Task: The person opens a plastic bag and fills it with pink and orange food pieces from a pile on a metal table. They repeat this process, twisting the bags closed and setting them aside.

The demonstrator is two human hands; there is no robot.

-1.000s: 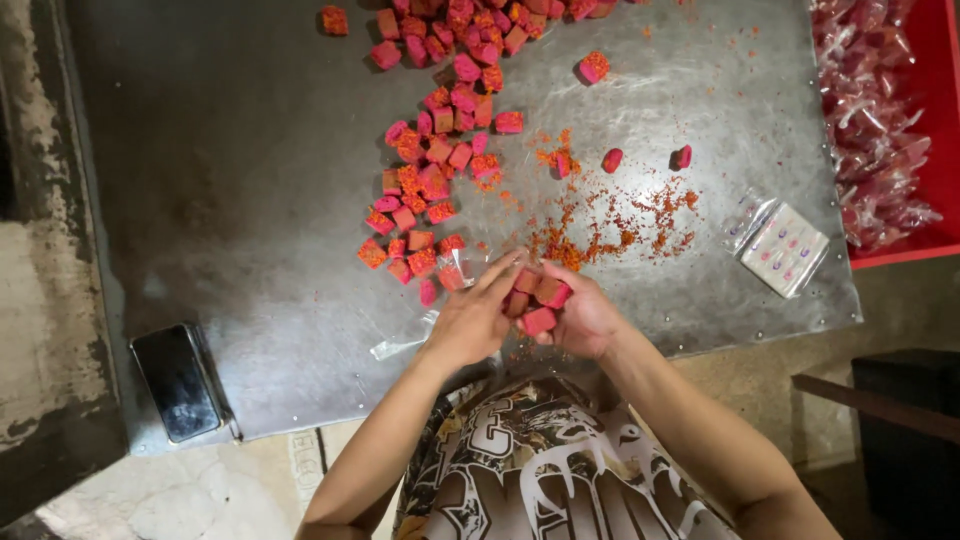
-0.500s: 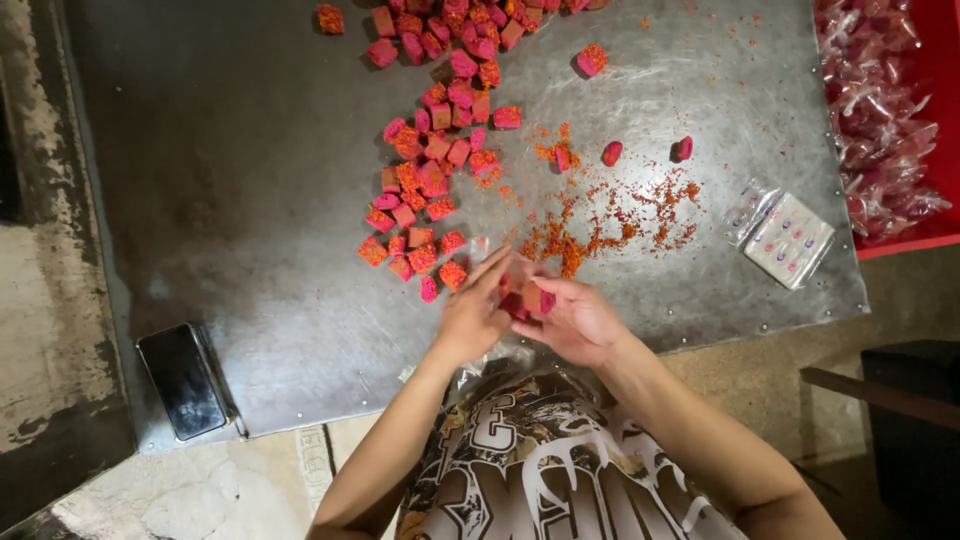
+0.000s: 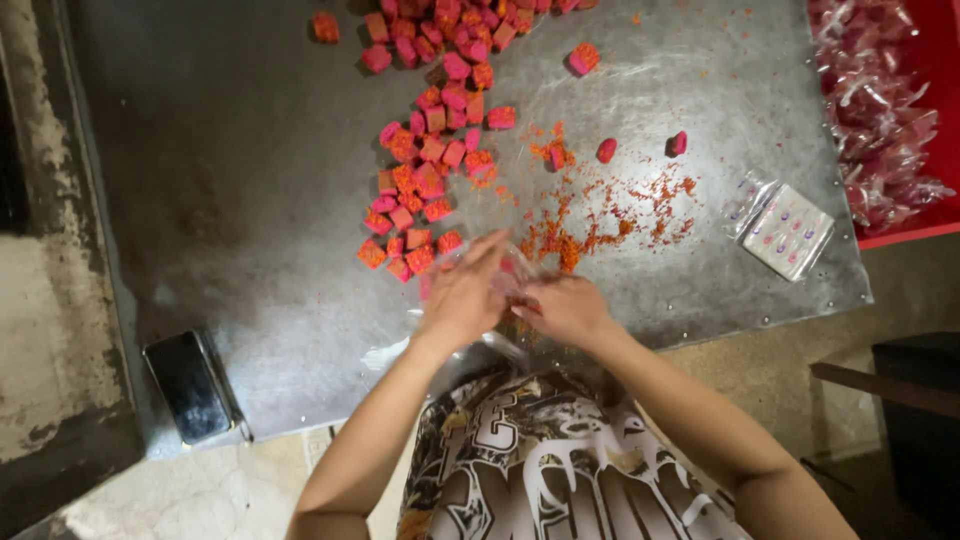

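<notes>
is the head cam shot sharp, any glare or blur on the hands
Head view: bright glare streaks the scratched grey metal tabletop upper right, while its left side falls dark; the left hand and right hand are slightly motion-blurred, so what they pinch cannot be told; the pink-and-orange coated cubes stay fairly crisp; the red bin of clear-wrapped sweets is cropped at the edge.

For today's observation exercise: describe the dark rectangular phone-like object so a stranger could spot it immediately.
Start at the grey metal table and follow its near edge to the corner on the person's left. There lies a black, glossy, rectangular slab, apart from the pink-and-orange cubes; it is the only dark, shiny thing there.
</notes>
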